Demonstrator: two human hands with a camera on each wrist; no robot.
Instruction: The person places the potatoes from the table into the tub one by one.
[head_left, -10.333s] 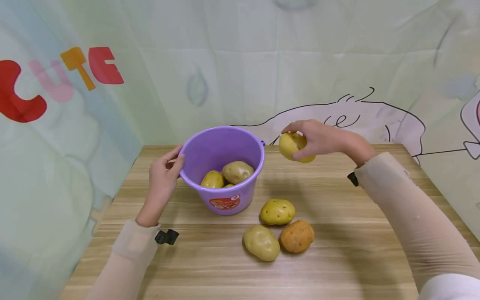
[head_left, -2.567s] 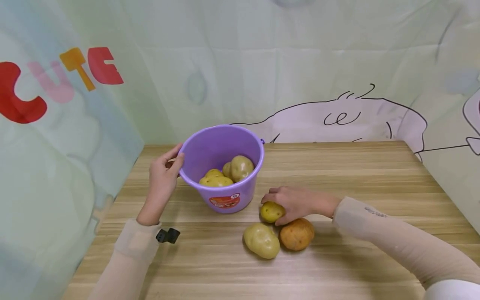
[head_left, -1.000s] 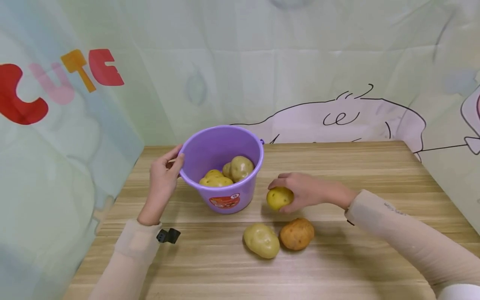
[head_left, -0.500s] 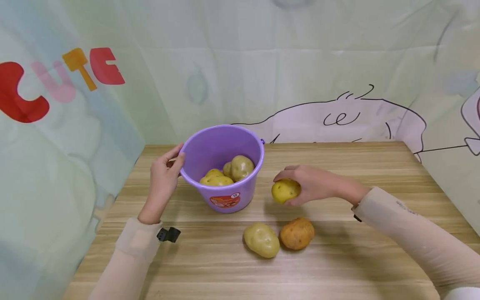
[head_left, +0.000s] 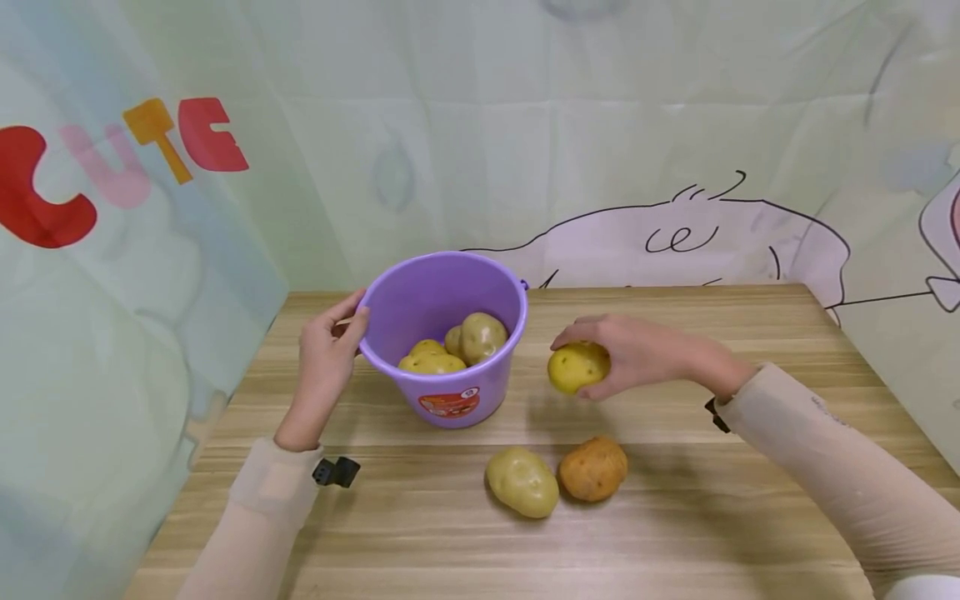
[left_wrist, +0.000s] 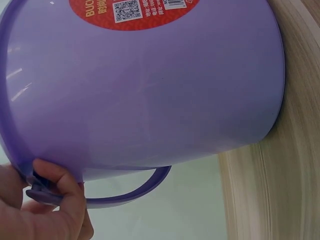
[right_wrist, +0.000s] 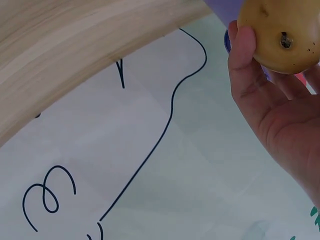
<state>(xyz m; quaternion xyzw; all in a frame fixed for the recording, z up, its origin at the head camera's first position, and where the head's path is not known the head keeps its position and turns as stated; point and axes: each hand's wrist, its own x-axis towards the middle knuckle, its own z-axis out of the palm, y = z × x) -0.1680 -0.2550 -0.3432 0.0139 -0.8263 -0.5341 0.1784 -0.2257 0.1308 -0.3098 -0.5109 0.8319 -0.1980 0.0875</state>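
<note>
A purple bucket (head_left: 457, 396) with a red label stands on the table, several potatoes (head_left: 483, 337) visible inside it. My left hand (head_left: 327, 354) grips the bucket's left rim, thumb over the edge; the left wrist view shows the fingers (left_wrist: 60, 175) curled at the rim beside the handle (left_wrist: 130, 195). To the right of the bucket, my right hand (head_left: 637, 354) holds a yellow potato (head_left: 576, 367) between thumb and fingers, raised over the table. In the right wrist view this potato (right_wrist: 282, 35) shows a dark spot, and part of the fingers is hidden behind it.
Two potatoes lie side by side in front of the bucket: a pale one (head_left: 522, 483) and an orange-brown one (head_left: 594, 469). The wooden table (head_left: 375, 525) ends at a printed cloth backdrop (head_left: 480, 167) behind and at the left.
My right hand has lifted the yellow potato from beside the two others, moving it up and slightly right. Since the oldest frame the bucket holds more potatoes. My left hand stays at the rim.
</note>
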